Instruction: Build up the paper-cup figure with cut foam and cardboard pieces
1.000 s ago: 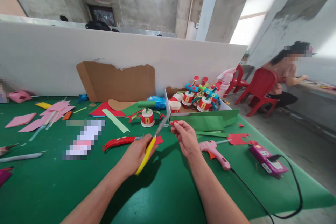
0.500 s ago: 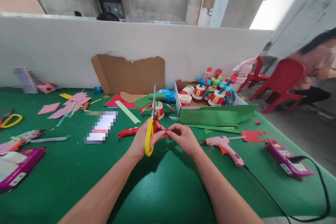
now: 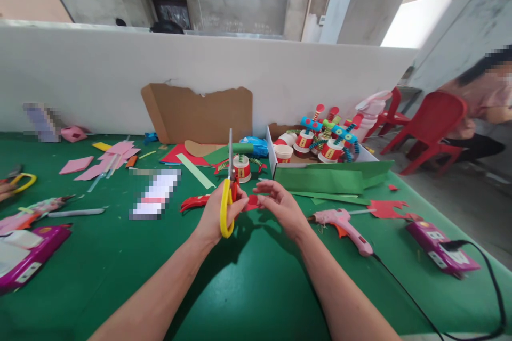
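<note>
My left hand is closed round yellow-and-red-handled scissors, whose blades point up and away from me. Between that hand's thumb and finger is a small red paper piece with a rounded shape. My right hand is just right of it, its thumb tip close to the paper and its fingers parted from the thumb. Whether the thumb touches the paper, I cannot tell. Behind my hands stands a red-and-white paper cup with green folded paper strips. A red-handled tool lies left of my left hand.
To the right lie a pink glue gun, torn red paper and a purple power strip with a black cord. A box holds several cup figures. Another person's hand is by scissors at far left.
My right fingers have loosened and lifted from the red paper, which now shows more. The scissors have tilted slightly left. Another person's hand has appeared at the left edge.
</note>
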`<state>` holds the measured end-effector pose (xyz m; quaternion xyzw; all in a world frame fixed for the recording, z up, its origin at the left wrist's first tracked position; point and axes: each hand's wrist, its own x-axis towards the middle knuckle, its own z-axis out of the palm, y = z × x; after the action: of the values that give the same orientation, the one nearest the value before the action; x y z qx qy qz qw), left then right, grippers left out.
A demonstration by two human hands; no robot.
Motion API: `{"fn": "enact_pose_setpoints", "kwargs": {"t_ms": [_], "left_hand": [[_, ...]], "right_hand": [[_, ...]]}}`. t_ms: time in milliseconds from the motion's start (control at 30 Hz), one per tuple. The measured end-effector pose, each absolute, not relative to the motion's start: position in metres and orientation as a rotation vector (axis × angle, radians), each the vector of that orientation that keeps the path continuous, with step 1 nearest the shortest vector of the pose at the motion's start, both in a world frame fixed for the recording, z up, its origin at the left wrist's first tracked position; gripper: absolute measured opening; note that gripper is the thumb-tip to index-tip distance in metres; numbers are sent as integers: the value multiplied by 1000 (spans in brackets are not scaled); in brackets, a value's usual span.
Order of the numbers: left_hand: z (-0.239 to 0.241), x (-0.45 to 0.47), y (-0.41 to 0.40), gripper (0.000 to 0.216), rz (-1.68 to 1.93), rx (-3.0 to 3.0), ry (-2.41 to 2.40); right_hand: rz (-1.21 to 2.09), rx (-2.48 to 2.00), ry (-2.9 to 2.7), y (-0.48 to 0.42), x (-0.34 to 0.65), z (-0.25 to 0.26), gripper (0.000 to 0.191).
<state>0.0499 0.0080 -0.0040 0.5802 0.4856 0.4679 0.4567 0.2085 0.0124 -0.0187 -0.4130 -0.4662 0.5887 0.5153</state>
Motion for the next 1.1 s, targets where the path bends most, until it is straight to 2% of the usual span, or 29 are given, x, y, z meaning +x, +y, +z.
{"fn": "enact_pose_setpoints", "kwargs": {"t_ms": [67,167,233,333,533,633,1100], "left_hand": [[-3,51,8,21,1228,1315,1165],[-2,51,10,24,1305,1203,1134],[-3,50,12,24,1334,1158,1124],[-7,50,14,25,1376,1129,1112],[-11,49,16,30,1402,1052,1092],[-12,49,16,31,1405,1060,1088],[-14,49,16,34,1376,1108,1093]], "right_hand": [[1399,-948,-1030,13,211,-18,24],[1385,-872,-915,14,216,-18,6],[1416,-836,-851,15,219,-18,9],[1494,-820,-758,16,221,-18,1],[1610,-851,-753,16,219,-20,26],[1677,-853,-795,15,215,-23,33],[1596,-904,-887,10,210,-21,28]]}}
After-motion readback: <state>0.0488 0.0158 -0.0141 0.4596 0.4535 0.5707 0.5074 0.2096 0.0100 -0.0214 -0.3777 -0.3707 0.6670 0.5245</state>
